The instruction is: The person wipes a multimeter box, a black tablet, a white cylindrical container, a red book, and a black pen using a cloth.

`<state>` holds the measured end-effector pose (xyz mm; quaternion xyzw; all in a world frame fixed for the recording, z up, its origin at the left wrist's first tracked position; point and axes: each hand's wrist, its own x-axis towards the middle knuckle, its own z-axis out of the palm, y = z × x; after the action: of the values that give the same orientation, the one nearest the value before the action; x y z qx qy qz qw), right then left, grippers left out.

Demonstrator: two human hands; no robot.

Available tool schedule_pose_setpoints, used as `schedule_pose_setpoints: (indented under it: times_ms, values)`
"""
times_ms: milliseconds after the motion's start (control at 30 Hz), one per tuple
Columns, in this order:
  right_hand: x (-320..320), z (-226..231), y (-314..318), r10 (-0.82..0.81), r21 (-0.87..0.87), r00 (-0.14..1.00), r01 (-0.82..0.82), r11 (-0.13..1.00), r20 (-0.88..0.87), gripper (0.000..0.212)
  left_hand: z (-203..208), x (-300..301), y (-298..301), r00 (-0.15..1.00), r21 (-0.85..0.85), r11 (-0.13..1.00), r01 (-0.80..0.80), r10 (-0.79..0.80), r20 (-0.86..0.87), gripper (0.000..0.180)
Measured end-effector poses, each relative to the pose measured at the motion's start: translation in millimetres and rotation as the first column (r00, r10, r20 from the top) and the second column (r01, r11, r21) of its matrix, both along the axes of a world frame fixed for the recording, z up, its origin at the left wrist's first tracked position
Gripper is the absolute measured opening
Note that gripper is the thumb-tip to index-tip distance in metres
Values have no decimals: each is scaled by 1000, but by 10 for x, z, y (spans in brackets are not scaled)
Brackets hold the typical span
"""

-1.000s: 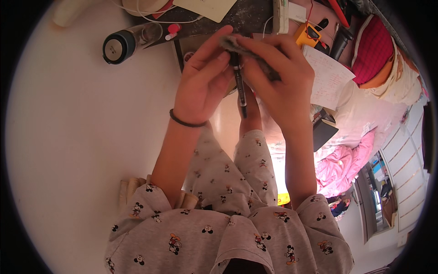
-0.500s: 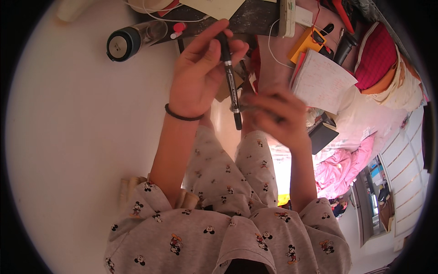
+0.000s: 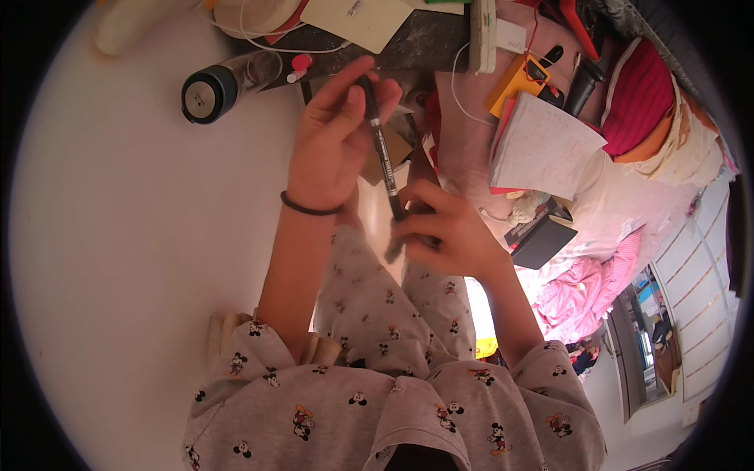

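My left hand (image 3: 334, 145) holds a slim black marker pen (image 3: 383, 161) near its upper end, between thumb and fingers. The pen slants down to the right, with silver bands and pale print along its barrel. At its lower end is my right hand (image 3: 452, 231), fingers curled in. A dark, greyish thing (image 3: 395, 248) pokes out below the right fingers, blurred and mostly hidden, so its kind is unclear. Whether the right fingers touch the pen tip I cannot tell.
A dark desk (image 3: 432, 43) at the top bears a cream paper (image 3: 357, 22). Left of it lies a clear bottle with a dark lid (image 3: 208, 94). On the pink-covered bed to the right are a notebook (image 3: 550, 145), a yellow device (image 3: 514, 85) and a black box (image 3: 543, 235).
My right hand has moved left and down to the pen's lower end, and its blur has lessened. The left hand and pen have shifted slightly down and left.
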<state>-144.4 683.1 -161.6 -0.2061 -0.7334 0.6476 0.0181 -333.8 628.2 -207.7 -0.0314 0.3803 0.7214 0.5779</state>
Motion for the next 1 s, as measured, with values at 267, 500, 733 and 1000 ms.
schedule_pose_setpoints:
  times_ms: [267, 500, 733, 1000]
  values:
    - [92, -201, 24, -410, 97, 879, 398, 912, 242, 22, 19, 172, 160, 971, -177, 973, 152, -180, -155, 30]
    - [123, -178, 108, -497, 41, 801, 514, 857, 334, 18, -117, 537, 251, 949, -237, 944, 230, -272, -163, 29]
    - [426, -392, 103, -495, 99, 804, 492, 865, 330, 19, -295, 1056, 342, 924, -244, 947, 210, -274, -265, 26]
    - [911, -515, 225, -560, 152, 730, 549, 822, 391, 19, -481, 1485, 560, 884, -121, 943, 311, -334, -327, 29]
